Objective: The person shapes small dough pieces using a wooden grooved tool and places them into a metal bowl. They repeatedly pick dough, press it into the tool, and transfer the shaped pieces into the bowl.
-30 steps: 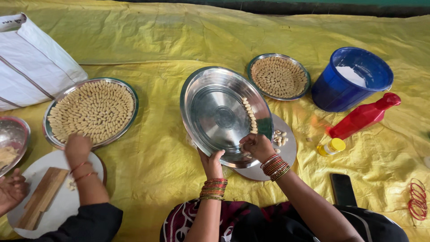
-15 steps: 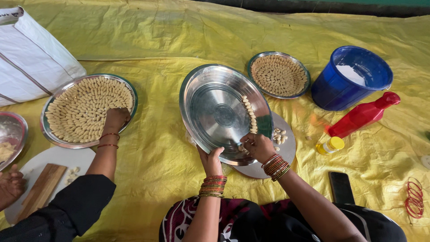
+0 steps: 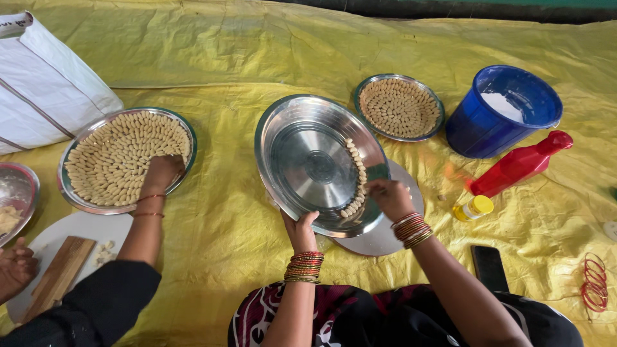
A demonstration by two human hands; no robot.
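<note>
My left hand grips the near rim of a large steel plate, which is tilted up toward me. A curved row of small pale dough pieces runs along the plate's right inner edge. My right hand rests at the lower end of that row, fingers pinched on a dough piece. Both my wrists carry stacked bangles. Under the plate lies a round flat board.
A co-worker's hand rests on a full plate of pieces at left; their other hand is near a white board with a wooden block. Another filled plate, blue bucket, red bottle, small yellow-capped bottle, phone and white bag lie around.
The co-worker's hand moved from the white board up onto the full plate at left. My hands stayed at the tilted plate, the right one shifting slightly along the row.
</note>
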